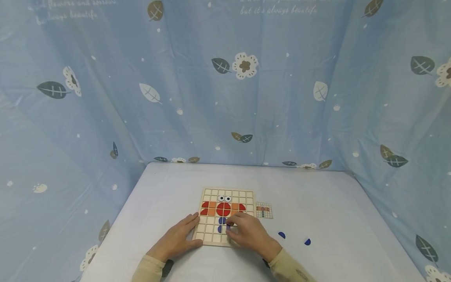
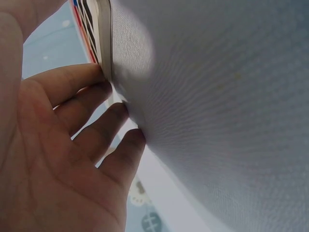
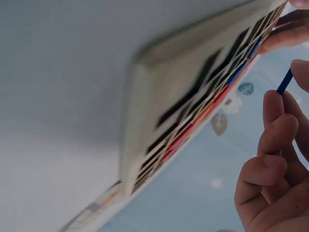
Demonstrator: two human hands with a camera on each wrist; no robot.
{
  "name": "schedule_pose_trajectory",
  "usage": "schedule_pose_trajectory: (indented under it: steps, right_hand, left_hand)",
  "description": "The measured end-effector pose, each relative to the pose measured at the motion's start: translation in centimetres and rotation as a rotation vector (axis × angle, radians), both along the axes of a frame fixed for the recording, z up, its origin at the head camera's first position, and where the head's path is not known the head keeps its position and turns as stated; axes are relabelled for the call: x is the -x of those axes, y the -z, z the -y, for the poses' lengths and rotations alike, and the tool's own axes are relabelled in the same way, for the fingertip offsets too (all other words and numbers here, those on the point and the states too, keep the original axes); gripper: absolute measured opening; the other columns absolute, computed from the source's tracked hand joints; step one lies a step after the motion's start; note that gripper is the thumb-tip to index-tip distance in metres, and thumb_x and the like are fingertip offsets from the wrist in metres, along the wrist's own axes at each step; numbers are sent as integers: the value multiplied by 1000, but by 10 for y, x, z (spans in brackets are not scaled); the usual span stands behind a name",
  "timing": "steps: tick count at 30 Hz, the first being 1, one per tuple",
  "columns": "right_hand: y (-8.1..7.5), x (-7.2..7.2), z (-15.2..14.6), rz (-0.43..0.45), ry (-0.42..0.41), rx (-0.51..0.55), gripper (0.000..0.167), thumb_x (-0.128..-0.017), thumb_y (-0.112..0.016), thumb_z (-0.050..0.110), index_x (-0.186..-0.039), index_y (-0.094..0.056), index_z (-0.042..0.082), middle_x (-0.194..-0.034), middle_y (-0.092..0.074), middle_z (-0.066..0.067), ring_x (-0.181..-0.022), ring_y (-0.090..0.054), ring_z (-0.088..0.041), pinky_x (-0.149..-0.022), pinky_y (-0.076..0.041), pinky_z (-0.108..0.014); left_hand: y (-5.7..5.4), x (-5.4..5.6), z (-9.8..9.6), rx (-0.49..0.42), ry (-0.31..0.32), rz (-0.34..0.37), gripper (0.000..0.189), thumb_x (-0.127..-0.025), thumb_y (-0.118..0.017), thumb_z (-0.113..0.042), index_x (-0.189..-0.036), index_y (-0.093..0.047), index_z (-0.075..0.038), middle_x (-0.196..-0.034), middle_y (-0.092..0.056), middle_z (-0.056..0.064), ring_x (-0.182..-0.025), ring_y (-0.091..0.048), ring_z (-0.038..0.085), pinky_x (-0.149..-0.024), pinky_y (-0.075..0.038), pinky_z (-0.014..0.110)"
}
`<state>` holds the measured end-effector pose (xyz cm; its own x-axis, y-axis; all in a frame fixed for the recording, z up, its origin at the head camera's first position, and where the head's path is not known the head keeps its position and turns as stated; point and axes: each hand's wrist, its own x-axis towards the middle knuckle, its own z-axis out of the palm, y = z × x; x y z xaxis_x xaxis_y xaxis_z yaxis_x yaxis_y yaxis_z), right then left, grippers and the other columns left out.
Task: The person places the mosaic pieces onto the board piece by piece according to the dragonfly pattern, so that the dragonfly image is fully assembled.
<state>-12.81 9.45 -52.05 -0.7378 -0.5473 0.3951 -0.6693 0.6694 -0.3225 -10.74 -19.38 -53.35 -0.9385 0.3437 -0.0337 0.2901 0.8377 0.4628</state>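
A wooden grid board (image 1: 208, 237) lies on the table, bearing red and orange pieces, two round eye pieces (image 1: 224, 199) and blue pieces (image 1: 222, 221) below them. My left hand (image 1: 177, 237) rests at the board's near left corner, fingers along the left edge and thumb by the front edge. In the left wrist view its fingertips touch the board's side and the tabletop. Over the lower middle of the grid, my right hand (image 1: 248, 231) pinches a small blue piece (image 3: 285, 82) between thumb and index finger, seen edge-on in the right wrist view.
Beside the board's right edge lies a small pattern card (image 1: 265, 210) with a matching grid picture. Two blue half-circle pieces (image 1: 282, 235) sit on the white table (image 1: 327, 211) to the right. A blue printed curtain (image 1: 197, 102) surrounds the table's back and sides.
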Motion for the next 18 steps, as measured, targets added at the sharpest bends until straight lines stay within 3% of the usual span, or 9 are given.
schedule_pose_trajectory:
  steps: [10, 18]
  right_hand:
    - [-1, 10, 13, 117, -13, -152, 19, -86, -80, 29, -103, -78, 20, -96, -69, 11, -84, -61, -1, -73, -56, -22]
    - [-2, 16, 20, 149, -16, -195, 23, -83, -83, 30, -104, -79, 19, -96, -71, 10, -86, -64, -2, -74, -56, -22]
  left_hand:
    - [-1, 0, 1, -17, 9, -1, 86, -86, -77, -52, -151, -48, -4, -159, -41, 8, -146, -37, 35, -115, -37, 52]
    - [-1, 0, 1, -18, 2, 0, 85, -86, -76, -53, -151, -48, -5, -159, -41, 7, -146, -37, 34, -115, -37, 52]
